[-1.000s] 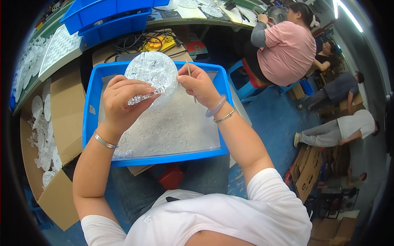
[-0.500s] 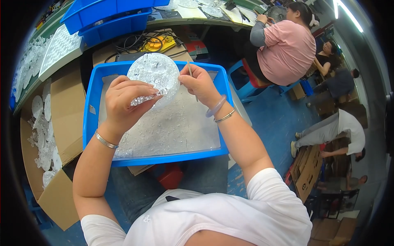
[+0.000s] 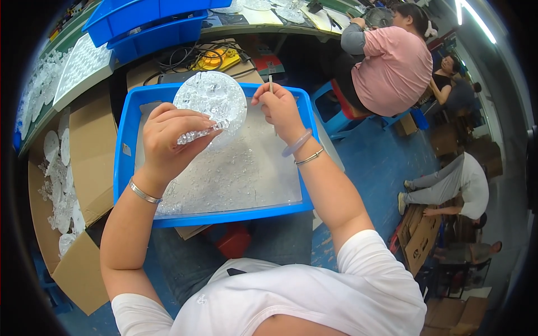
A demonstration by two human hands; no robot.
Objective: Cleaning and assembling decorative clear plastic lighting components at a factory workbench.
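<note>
The person's white T-shirt [image 3: 291, 297] filled the lower edge; both bare forearms rose from it over a blue plastic tray [image 3: 124, 162] strewn with small clear beads. The left hand [image 3: 168, 140], with a silver bangle at the wrist, was curled shut around the lower edge of a round clear bead-studded disc [image 3: 212, 101], holding it tilted above the tray's far side; the right hand [image 3: 280, 109] pinched a thin stick-like tool [image 3: 270, 85] just beside the disc's right rim; beyond lay cardboard boxes [image 3: 84, 145], stacked blue bins [image 3: 145, 19], and a seated person in a pink top [image 3: 392, 67].
</note>
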